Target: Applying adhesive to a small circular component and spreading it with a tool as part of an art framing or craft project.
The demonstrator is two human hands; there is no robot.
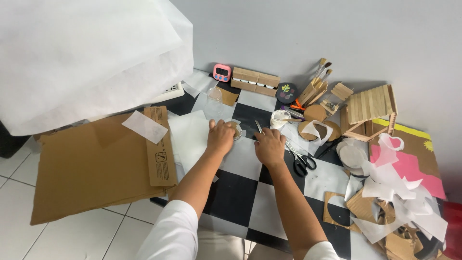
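Cardboard scraps and white paper litter the checkered mat (240, 192). Left hand (220, 137) is curled over a small round cardboard disc (236, 129), fingers closed on it, pressing it to the mat beside a clear jar (213, 102). Right hand (269, 147) lies knuckles-up just beside it; whether it grips anything I cannot tell. Black scissors (303, 162) lie just right of that hand.

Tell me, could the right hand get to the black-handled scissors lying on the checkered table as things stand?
Probably yes. The black-handled scissors lie uncovered on the checkered table, just to the right of the right hand, with nothing between them. The hand seems to be pressing down a thin metal tool, so it might have to let that go first.
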